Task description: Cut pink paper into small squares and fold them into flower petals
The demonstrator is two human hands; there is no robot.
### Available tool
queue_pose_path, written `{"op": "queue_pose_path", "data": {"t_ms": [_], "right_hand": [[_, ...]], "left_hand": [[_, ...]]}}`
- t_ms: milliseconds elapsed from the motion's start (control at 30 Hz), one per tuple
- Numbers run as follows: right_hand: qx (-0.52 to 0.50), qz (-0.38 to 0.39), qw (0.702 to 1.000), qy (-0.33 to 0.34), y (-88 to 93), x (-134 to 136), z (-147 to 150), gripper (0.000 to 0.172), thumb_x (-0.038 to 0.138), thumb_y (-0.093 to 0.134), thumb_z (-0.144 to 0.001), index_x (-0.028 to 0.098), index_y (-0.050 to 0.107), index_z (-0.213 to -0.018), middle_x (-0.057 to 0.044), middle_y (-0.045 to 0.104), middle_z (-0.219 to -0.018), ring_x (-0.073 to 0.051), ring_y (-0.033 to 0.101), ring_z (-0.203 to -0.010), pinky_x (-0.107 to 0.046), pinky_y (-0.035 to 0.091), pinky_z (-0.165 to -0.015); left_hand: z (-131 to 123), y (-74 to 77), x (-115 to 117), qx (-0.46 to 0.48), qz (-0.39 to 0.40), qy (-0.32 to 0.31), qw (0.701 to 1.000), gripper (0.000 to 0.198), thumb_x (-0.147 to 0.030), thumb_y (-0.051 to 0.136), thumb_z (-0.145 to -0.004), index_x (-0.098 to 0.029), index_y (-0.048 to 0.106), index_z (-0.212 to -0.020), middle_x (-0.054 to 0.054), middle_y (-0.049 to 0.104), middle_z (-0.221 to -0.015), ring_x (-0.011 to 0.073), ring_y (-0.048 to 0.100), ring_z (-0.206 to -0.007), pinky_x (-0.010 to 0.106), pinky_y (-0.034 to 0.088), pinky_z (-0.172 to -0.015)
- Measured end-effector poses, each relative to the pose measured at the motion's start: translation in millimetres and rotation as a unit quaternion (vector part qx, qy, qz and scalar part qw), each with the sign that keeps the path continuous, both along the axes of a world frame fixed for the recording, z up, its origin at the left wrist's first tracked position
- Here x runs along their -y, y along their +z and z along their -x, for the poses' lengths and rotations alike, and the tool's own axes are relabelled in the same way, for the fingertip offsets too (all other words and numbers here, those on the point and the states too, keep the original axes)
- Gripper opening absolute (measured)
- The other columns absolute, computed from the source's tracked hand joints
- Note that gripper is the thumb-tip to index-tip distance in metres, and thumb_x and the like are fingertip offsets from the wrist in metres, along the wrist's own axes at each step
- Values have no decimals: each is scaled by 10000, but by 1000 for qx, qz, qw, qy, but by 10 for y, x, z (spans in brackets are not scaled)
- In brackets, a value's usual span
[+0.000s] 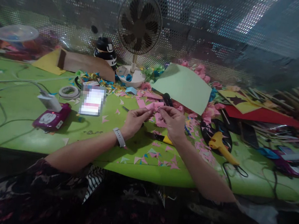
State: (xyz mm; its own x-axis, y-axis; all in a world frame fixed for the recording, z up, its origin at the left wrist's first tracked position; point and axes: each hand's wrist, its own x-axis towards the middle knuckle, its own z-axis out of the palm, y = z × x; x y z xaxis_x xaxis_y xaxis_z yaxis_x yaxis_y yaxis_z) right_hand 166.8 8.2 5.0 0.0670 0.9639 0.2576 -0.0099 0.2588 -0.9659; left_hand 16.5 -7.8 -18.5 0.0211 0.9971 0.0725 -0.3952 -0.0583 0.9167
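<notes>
Both my hands meet over the middle of the green table (14, 113). My left hand (135, 120), with a white wristband, pinches one end of a small pink paper piece (154, 106). My right hand (173, 120) pinches its other end. Their fingertips nearly touch above the paper. Pink paper scraps (161, 159) lie scattered under and around both hands. A yellow-handled cutter (162, 138) lies on the table just below my right wrist.
A desk fan (138, 30) stands behind, with a light green sheet (186, 87) beside it. A yellow glue gun (222, 143) lies right. Tape roll (69, 91), a magenta device (51, 118) with cables and a brown paper bag (87, 65) sit left. Red and yellow sheets pile far right.
</notes>
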Motion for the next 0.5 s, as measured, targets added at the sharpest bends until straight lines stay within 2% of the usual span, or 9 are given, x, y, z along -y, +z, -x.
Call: {"op": "queue_pose_path", "data": {"t_ms": [133, 300, 500], "right_hand": [[86, -86, 992, -36, -21, 35, -4, 226, 415, 746, -785, 199, 742, -853, -1, 693, -711, -130, 599, -581, -273, 501, -562], [193, -198, 958, -73, -26, 71, -10, 145, 320, 667, -880, 204, 754, -882, -7, 707, -745, -122, 563, -571, -265, 461, -539], [257, -243, 931, -92, -27, 72, -17, 166, 319, 630, -914, 205, 748, -887, -36, 744, -818, -152, 624, -648, -296, 506, -617]], "left_hand": [[0, -26, -21, -6, -5, 5, 1000, 254, -378, 848, -733, -196, 820, -908, 55, 770, -835, 140, 650, -741, 300, 506, -725], [5, -46, -21, -20, -16, 3, 1000, 263, -379, 835, -750, -209, 819, -950, 65, 776, -863, 147, 657, -761, 315, 519, -732], [-2, -70, -31, -44, -46, 7, 998, 293, -433, 835, -740, -214, 823, -933, 49, 760, -796, 132, 616, -685, 294, 495, -665]]}}
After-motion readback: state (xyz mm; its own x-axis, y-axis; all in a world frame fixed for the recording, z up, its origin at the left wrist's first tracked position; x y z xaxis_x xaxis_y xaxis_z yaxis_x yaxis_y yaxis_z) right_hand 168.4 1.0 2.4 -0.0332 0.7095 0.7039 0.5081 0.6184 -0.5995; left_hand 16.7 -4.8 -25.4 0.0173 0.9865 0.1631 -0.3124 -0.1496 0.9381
